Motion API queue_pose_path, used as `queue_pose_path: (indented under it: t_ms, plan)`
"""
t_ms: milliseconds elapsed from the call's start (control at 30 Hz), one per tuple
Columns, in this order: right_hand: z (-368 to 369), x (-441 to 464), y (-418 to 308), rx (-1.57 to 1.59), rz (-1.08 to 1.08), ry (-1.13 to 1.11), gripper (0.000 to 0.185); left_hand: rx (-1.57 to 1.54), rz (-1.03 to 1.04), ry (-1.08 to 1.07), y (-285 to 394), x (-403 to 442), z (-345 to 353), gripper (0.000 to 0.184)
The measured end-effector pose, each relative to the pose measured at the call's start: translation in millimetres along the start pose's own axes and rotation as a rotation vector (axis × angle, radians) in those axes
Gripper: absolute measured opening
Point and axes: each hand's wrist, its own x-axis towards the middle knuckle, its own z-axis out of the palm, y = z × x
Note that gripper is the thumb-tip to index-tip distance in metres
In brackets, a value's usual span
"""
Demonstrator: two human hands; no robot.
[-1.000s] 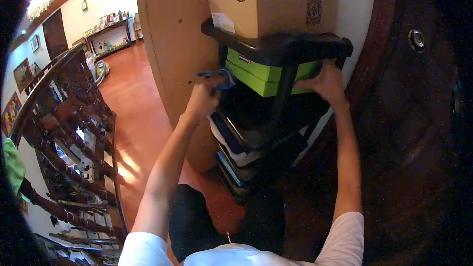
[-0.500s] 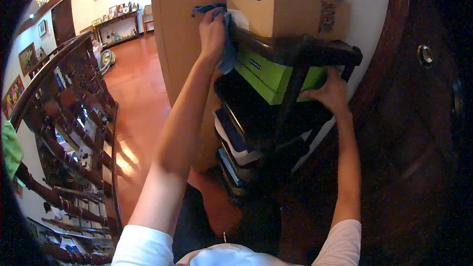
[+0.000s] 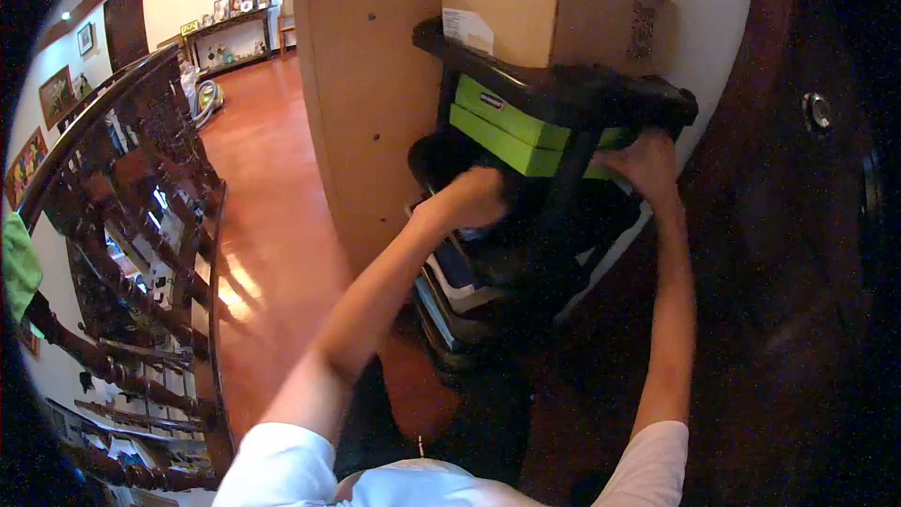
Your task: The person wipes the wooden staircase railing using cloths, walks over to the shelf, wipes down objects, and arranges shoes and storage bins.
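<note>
A green shoebox (image 3: pixel 526 136) lies on a tier of the black shelf rack (image 3: pixel 460 61). My right hand (image 3: pixel 648 167) grips its right end, thumb at the lower edge and other fingers partly hidden behind the rack. My left hand (image 3: pixel 483 195) reaches in just below the box's left part, over the dark tier. Its fingers are lost in shadow, and the blue cloth it held is almost wholly hidden, with only a faint bluish patch below the hand. Above, a brown cardboard box (image 3: pixel 507 14) rests on the top tier.
Lower tiers hold dark and white footwear (image 3: pixel 460 282). To the left stand a brown panel (image 3: pixel 361 103) and a carved wooden railing (image 3: pixel 122 122) with a green cloth (image 3: pixel 19 268) on it. A dark door (image 3: pixel 788 225) is on the right.
My left hand has dropped from beside the cardboard box to the tier below the green shoebox, taking the blue cloth out of sight. My right hand stays at the shoebox's right end.
</note>
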Motion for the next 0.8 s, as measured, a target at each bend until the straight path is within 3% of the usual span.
queue_pose_path:
  t_ms: [67, 133, 167, 367, 433, 567, 667, 733, 800]
  plan:
    - [1.7, 4.0, 6.1, -0.013, -0.002, -0.073, 0.056, -0.005, 0.348, -0.206, 16.2, 28.5, 16.7, 0.029]
    - [8.9, 7.3, 18.4, 0.036, -0.179, -0.019, 0.069, -0.234, 0.914, -0.014, 3.5, 65.7, 54.2, 0.036]
    - [7.6, 7.1, 19.4, 0.031, -0.174, -0.016, 0.069, -0.254, 1.000, 0.025, 6.9, 82.2, 62.0, 0.036]
    - [-0.5, 7.5, 6.4, 0.025, -0.138, -0.039, 0.064, 0.097, 0.825, 0.210, 32.3, 144.3, 71.7, 0.037]
    - [4.9, 7.4, 10.8, 0.093, -0.189, 0.071, 0.065, 0.136, 0.813, 0.246, 38.2, 153.8, 76.6, 0.037]
    - [3.0, 12.7, 9.2, 0.108, -0.117, -0.047, 0.066, 0.193, 0.779, 0.249, 35.6, 155.5, 75.0, 0.038]
    - [10.5, 12.8, 16.5, 0.155, -0.258, 0.144, 0.065, 0.225, 0.768, 0.242, 34.6, 153.7, 74.5, 0.039]
    - [-0.5, 10.6, 10.4, 0.034, -0.134, -0.035, 0.067, 0.240, 0.764, 0.230, 34.9, 153.2, 74.2, 0.039]
    - [-1.9, 9.6, 12.6, 0.077, -0.139, -0.035, 0.068, 0.232, 0.778, 0.212, 36.3, 147.6, 71.4, 0.040]
